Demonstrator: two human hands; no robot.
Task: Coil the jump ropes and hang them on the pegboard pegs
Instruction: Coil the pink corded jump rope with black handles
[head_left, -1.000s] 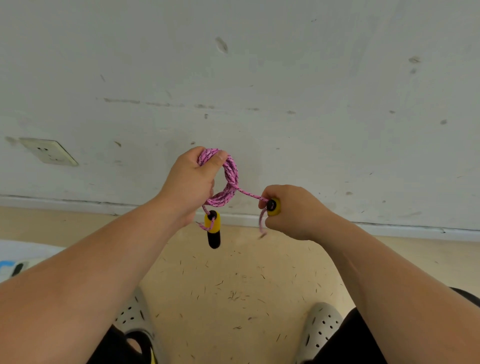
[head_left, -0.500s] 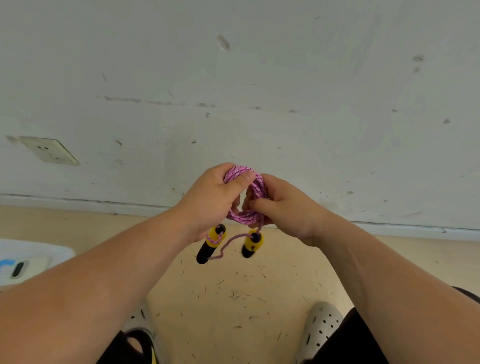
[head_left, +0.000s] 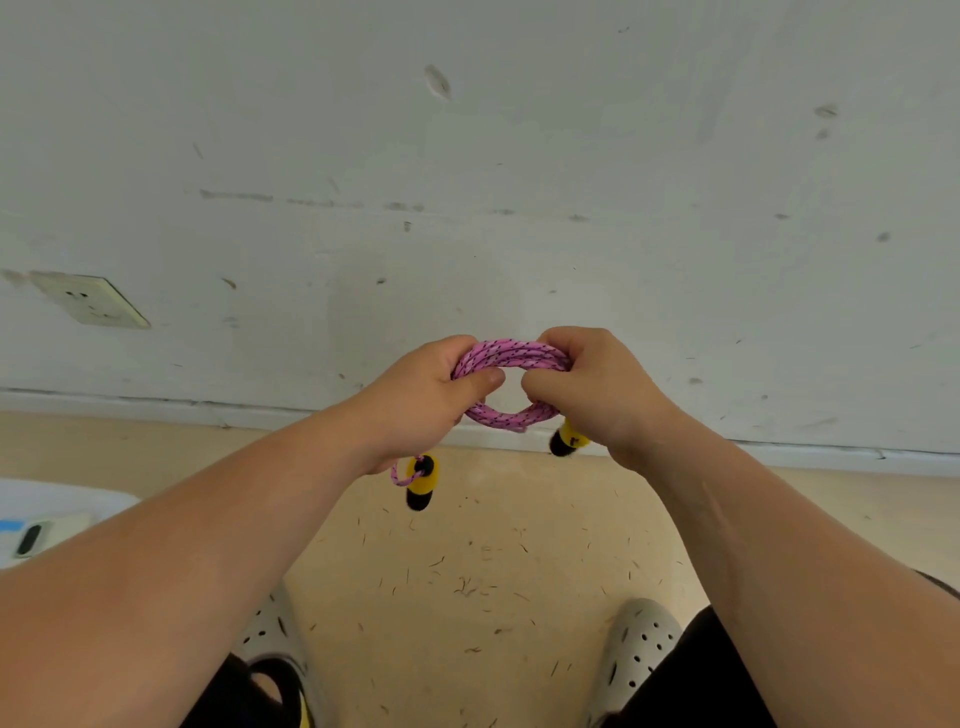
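A pink jump rope (head_left: 511, 354) is wound into a small ring held in front of a white wall. My left hand (head_left: 421, 400) grips the ring's left side, thumb across the strands. My right hand (head_left: 597, 395) grips the right side. One yellow-and-black handle (head_left: 421, 480) dangles below my left hand on a short loop of rope. The other handle (head_left: 567, 440) pokes out under my right hand. No pegboard or pegs are in view.
A scuffed white wall (head_left: 519, 182) fills the upper view, with a socket (head_left: 91, 299) at left. The beige floor (head_left: 467, 571) is littered with small bits. My two grey perforated shoes (head_left: 636, 644) stand below. A white object (head_left: 47, 519) lies at the left edge.
My right hand moved from the handle to the coil, then both hands drew apart, stretching the coil into a wider ring. The handles now hang farther apart.
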